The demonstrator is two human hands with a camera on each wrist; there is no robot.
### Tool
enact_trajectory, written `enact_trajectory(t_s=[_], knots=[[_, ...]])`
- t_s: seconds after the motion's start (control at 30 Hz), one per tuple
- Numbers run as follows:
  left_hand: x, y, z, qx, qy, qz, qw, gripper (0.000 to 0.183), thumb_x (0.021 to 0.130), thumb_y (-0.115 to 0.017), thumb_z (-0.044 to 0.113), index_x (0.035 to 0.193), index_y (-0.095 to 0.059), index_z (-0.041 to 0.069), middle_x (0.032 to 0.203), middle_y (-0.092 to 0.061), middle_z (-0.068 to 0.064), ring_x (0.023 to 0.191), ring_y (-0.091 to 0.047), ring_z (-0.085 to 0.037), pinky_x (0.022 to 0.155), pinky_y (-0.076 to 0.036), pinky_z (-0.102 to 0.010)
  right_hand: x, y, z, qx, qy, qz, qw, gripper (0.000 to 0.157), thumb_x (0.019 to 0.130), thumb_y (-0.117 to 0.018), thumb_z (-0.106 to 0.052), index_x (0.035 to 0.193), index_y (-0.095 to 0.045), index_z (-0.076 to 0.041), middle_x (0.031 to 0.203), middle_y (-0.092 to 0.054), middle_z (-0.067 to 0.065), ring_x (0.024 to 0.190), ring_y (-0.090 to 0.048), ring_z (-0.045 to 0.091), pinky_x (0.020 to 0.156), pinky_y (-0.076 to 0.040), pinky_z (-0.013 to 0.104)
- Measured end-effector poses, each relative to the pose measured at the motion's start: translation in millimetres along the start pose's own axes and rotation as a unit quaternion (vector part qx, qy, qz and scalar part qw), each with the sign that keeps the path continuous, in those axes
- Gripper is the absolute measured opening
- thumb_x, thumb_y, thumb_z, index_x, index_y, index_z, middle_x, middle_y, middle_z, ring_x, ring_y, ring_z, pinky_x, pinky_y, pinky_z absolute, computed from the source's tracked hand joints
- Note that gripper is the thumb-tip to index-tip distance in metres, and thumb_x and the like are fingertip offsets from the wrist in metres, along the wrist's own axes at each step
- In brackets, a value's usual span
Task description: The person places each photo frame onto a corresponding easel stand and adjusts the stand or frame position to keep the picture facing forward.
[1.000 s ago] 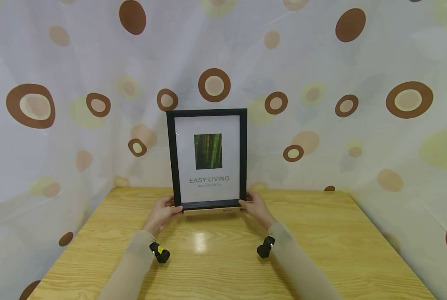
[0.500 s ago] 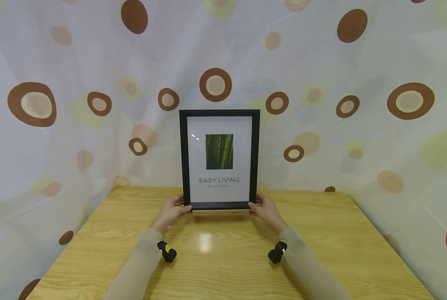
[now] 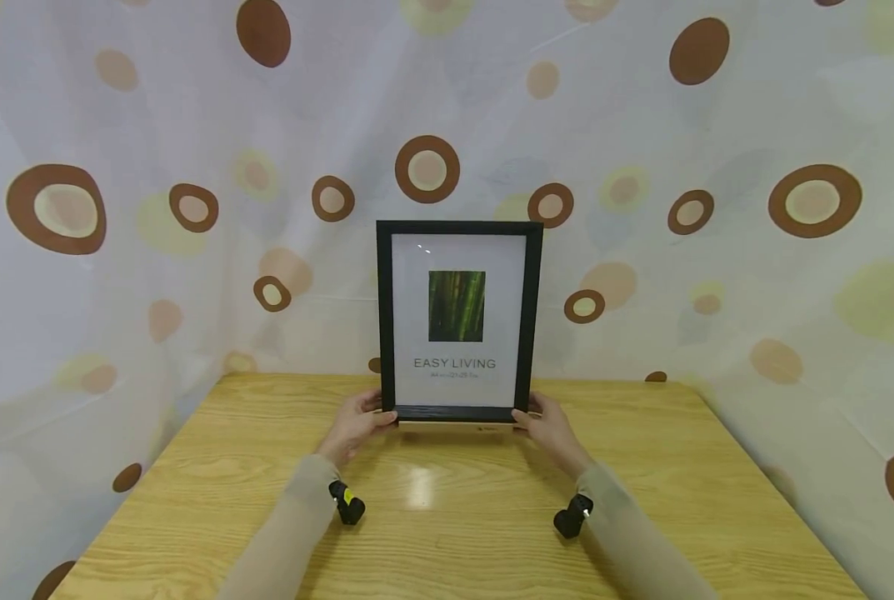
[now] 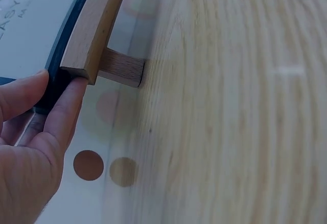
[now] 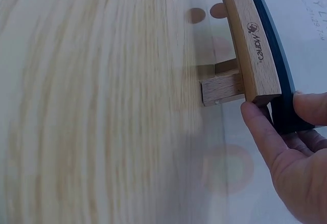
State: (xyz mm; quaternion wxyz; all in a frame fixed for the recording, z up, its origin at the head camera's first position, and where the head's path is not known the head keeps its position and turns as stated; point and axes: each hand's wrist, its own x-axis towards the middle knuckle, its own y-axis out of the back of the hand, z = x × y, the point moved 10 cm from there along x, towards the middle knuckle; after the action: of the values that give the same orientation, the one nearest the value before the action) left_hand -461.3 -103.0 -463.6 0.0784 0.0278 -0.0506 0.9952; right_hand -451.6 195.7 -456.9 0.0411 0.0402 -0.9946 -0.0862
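A black picture frame (image 3: 459,308), with a green bamboo print and the words EASY LIVING, stands upright at the back of the table. Its bottom edge lies along the ledge of a wooden stand (image 3: 454,427), whose short legs show in both wrist views. My left hand (image 3: 352,427) grips the frame's lower left corner, thumb in front; in the left wrist view a finger touches the end of the wooden ledge (image 4: 84,45). At the lower right corner my right hand (image 3: 553,429) holds the frame likewise, a fingertip against the ledge (image 5: 253,55). The frame's back is hidden.
A light wood table (image 3: 447,533) spreads in front of and beside the frame. Behind it hangs a pale curtain (image 3: 641,125) with brown and beige spots, covering the back and both sides. Black wrist cameras (image 3: 347,502) sit on both sleeves.
The picture frame and both hands have shifted to the right with the wooden stand. The frame looked slightly turned and tilted a second ago and now stands straighter. Both hands keep their hold.
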Motion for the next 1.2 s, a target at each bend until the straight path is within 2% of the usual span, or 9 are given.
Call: enact_trajectory(t_s=[0.33, 0.9, 1.07, 1.2], knots=[[-0.3, -18.3, 0.3, -0.011, 0.000, -0.029, 0.9995, 0.053, 0.081, -0.057, -0.013, 0.131, -0.041, -0.004, 0.124, -0.048, -0.025, 0.101, -0.056, -0.029, 0.083, -0.049, -0.041, -9, 13.2, 2, -0.006, 0.002, 0.004, 1.000, 0.044, 0.091, -0.052, -0.004, 0.130, -0.035, 0.007, 0.124, -0.044, 0.026, 0.109, -0.049, 0.037, 0.081, -0.051, 0.038], [3.9, -20.8, -0.7, 0.000, -0.003, -0.033, 0.9994, 0.051, 0.081, -0.058, -0.011, 0.130, -0.044, -0.002, 0.122, -0.051, -0.021, 0.101, -0.057, -0.026, 0.081, -0.050, -0.037, -10, 18.7, 1, 0.011, 0.000, -0.001, 1.000, 0.045, 0.091, -0.053, -0.005, 0.130, -0.035, 0.006, 0.122, -0.044, 0.025, 0.109, -0.049, 0.035, 0.083, -0.049, 0.040], [2.0, -22.0, -2.4, 0.011, -0.001, -0.044, 0.9990, 0.051, 0.081, -0.060, -0.009, 0.129, -0.044, -0.001, 0.121, -0.051, -0.021, 0.102, -0.055, -0.027, 0.084, -0.048, -0.041, -13, 17.8, 0, 0.015, -0.001, -0.014, 1.000, 0.048, 0.091, -0.053, -0.005, 0.132, -0.032, 0.006, 0.123, -0.042, 0.025, 0.109, -0.049, 0.036, 0.084, -0.049, 0.042], [-1.5, -22.0, -2.2, 0.016, 0.002, -0.058, 0.9982, 0.056, 0.081, -0.063, -0.004, 0.132, -0.040, 0.000, 0.125, -0.046, -0.023, 0.105, -0.053, -0.030, 0.087, -0.046, -0.044, -15, 19.3, -2, -0.003, 0.009, -0.034, 0.999, 0.054, 0.091, -0.056, -0.014, 0.135, -0.030, 0.004, 0.126, -0.041, 0.025, 0.112, -0.046, 0.036, 0.086, -0.047, 0.044]])
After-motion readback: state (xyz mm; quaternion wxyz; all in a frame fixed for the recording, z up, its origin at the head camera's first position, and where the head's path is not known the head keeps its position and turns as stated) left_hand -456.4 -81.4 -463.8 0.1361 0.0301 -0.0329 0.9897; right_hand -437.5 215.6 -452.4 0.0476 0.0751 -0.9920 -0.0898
